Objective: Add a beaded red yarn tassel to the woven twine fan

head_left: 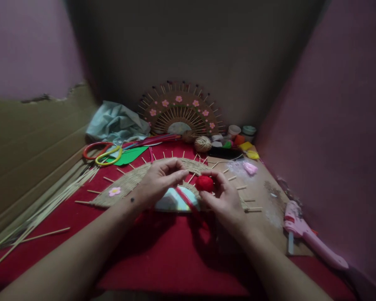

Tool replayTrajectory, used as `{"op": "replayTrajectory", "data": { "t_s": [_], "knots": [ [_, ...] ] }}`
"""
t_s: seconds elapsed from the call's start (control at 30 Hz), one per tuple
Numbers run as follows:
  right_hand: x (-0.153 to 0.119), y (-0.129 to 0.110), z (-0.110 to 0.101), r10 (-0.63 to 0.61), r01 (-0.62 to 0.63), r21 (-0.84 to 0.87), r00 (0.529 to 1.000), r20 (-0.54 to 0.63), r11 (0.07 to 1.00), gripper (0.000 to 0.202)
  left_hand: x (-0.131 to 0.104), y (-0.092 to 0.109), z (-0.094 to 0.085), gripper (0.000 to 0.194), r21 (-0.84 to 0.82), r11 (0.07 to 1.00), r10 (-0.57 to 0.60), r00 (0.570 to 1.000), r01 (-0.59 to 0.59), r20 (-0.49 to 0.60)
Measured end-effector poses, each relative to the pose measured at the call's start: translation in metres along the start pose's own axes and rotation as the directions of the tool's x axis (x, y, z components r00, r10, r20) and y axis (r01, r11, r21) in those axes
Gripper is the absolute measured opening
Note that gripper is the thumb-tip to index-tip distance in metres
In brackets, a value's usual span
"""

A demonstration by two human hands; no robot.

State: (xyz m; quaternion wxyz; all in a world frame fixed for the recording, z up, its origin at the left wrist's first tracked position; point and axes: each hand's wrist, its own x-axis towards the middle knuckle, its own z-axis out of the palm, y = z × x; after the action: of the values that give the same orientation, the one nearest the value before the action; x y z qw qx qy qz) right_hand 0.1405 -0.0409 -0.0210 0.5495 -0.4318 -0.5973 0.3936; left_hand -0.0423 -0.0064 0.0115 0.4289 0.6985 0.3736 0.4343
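- The right hand [227, 198], in the middle of the frame, holds a red ball of yarn [204, 183] between thumb and fingers.
- The left hand [167, 177], just left of centre, has its thumb and forefinger brought close together; I cannot tell whether they pinch a strand.
- A red strip [188, 200] slants down between the hands, in front of a pale blue half-round piece [169, 200].
- Behind and below the hands, across the middle of the frame, lies a woven fan [105, 199] with sticks poking out along its curve and a pink flower [114, 192] at its left end.
- Red cloth [163, 259] spreads under it, down to the bottom of the frame.
- At centre left are scissors [100, 144] and green paper [133, 155], with loose thin sticks [58, 200] running to the lower left.
- At right, a pink glue gun [319, 244] rests partly on cardboard [257, 228].
- At upper centre, a second fan [188, 105] with pink flowers stands behind a beige yarn ball [202, 144].
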Motion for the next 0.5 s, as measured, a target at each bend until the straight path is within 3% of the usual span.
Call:
{"op": "replayTrajectory", "data": {
  "t_s": [0.1,0.23,0.4,0.5],
  "knots": [
    [0.000,-0.004,0.000,0.215,-0.247,0.283,0.967,0.139,0.927,0.033,0.001,0.000,-0.001,0.017,-0.063,0.998,-0.022,1.000,0.022,-0.010],
    [0.005,-0.001,-0.004,0.326,-0.494,0.573,0.868,0.376,0.654,0.018,0.004,-0.004,-0.002,0.014,-0.175,0.984,-0.016,0.996,0.001,-0.085],
    [0.014,0.003,-0.016,0.389,-0.651,0.636,0.758,0.523,0.414,0.022,0.009,-0.009,-0.005,0.014,-0.233,0.972,-0.035,0.980,-0.012,-0.197],
    [0.017,0.006,-0.020,0.444,-0.667,0.662,0.735,0.513,0.342,0.023,0.013,-0.007,-0.010,0.014,-0.360,0.933,-0.118,0.951,0.007,-0.287]
  ]
}}
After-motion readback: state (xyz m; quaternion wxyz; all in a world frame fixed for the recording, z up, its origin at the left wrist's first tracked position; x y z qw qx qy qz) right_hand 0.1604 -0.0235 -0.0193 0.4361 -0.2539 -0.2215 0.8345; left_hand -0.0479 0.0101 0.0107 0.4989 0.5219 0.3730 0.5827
